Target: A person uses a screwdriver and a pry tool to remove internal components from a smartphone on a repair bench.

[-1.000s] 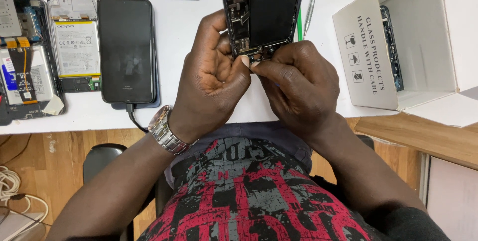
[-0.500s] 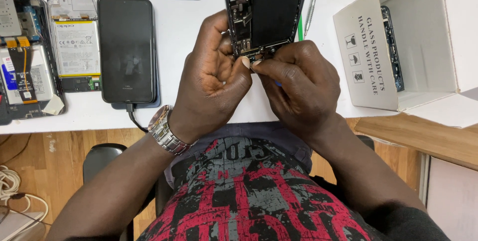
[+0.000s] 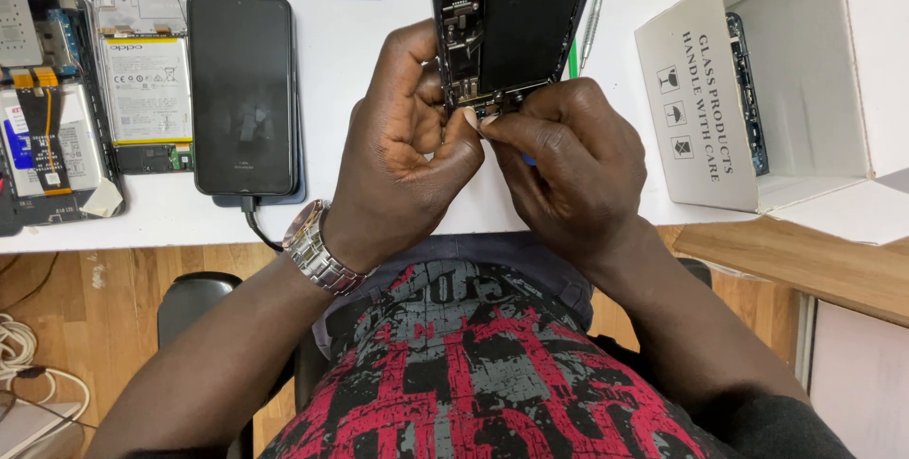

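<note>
The white worktop [image 3: 360,90] carries most of what shows. At its right stands an open white box [image 3: 757,99] with a dark phone part upright inside it. At the left lie an opened phone [image 3: 142,80] with its white battery bare, another stripped board [image 3: 43,137] with orange flex strips, and a black phone [image 3: 241,90] face up with a cable plugged into its near end.

An opened phone frame [image 3: 507,18] is held tilted above the worktop's near edge, its bottom end toward the person. The left hand [image 3: 402,161], a steel watch [image 3: 317,251] at its wrist, grips the frame's lower left corner, fingers curled tight. The right hand [image 3: 568,165] is pinched narrow at the bottom edge, beside the left thumb; a sliver of blue shows under its fingers, too hidden to name.

A screwdriver [image 3: 595,9] lies just right of the frame.

Risk, as I judge it: both hands press on one small spot among bare connectors, so a slip there could tear a flex or chip the board, and the frame could drop onto the worktop's edge.
</note>
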